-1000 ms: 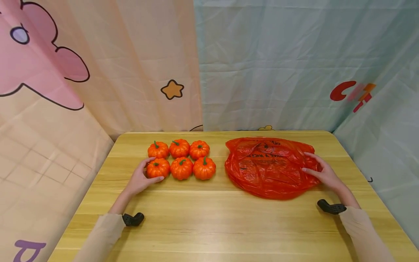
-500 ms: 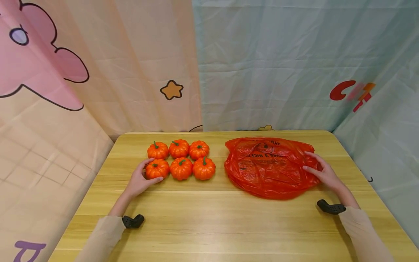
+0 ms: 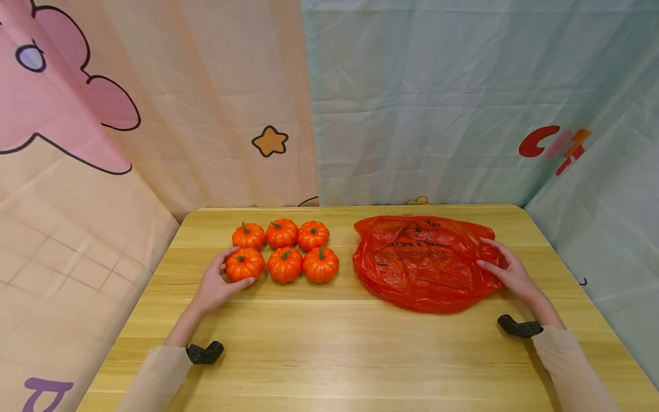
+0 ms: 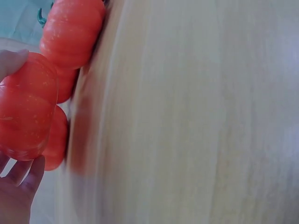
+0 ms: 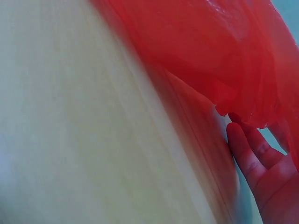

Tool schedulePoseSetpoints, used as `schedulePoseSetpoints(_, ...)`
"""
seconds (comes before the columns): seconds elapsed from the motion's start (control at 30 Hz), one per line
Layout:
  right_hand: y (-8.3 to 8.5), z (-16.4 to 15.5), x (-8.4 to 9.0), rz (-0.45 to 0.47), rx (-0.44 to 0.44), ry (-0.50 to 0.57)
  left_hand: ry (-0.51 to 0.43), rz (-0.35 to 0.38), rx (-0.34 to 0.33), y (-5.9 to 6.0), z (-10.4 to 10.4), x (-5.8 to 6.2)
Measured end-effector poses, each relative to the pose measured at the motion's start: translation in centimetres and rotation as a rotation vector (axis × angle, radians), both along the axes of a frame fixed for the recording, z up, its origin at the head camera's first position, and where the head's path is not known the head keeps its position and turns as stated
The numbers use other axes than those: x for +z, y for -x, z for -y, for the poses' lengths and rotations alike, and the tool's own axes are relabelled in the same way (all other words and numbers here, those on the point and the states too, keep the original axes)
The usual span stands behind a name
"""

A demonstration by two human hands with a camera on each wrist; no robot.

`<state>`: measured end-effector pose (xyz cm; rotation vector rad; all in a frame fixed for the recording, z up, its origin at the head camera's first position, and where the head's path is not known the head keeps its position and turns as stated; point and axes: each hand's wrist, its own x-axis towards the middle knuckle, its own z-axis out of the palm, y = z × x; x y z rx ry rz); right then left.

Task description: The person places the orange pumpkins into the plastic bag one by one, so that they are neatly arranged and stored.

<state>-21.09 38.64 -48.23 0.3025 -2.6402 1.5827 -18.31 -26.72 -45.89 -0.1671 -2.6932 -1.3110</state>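
Several small orange pumpkins [image 3: 298, 249] stand in two rows on the wooden table [image 3: 329, 355]. My left hand [image 3: 231, 269] grips the front-left pumpkin [image 3: 246, 264], thumb in front and fingers behind. The left wrist view shows this pumpkin [image 4: 25, 112] between my fingertips [image 4: 11, 60], with the other pumpkins [image 4: 72, 30] beyond it. A crumpled red plastic bag [image 3: 422, 263] lies flat to the right. My right hand [image 3: 486, 254] rests on the bag's right edge with fingers spread. In the right wrist view, my fingers [image 5: 247, 154] lie against the bag [image 5: 210, 51].
Cartoon-printed curtains [image 3: 206, 114] hang close behind and on both sides of the table. Bare tabletop stretches along the near side. A narrow strip of wood separates the pumpkins from the bag.
My left hand has drawn the front-left pumpkin slightly to the left, away from its neighbour. The right hand and the bag have barely moved.
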Motion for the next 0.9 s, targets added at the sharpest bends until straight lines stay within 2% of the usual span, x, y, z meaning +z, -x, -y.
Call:
schedulePoseSetpoints(0.3, 0.1, 0.1, 0.1, 0.018, -0.017, -0.006, 0.012, -0.058, 0.009, -0.5, -0.7, 1.6)
schedulePoseSetpoints(0.63, 0.9, -0.1, 1.1, 0.076, -0.014, 0.010, -0.003, -0.080, -0.011, -0.6, -1.8, 2.7)
schedulePoseSetpoints(0.9, 1.6, -0.1, 1.5, 0.086, -0.013, 0.021, -0.019, -0.080, -0.028, -0.2, -2.5, 3.4)
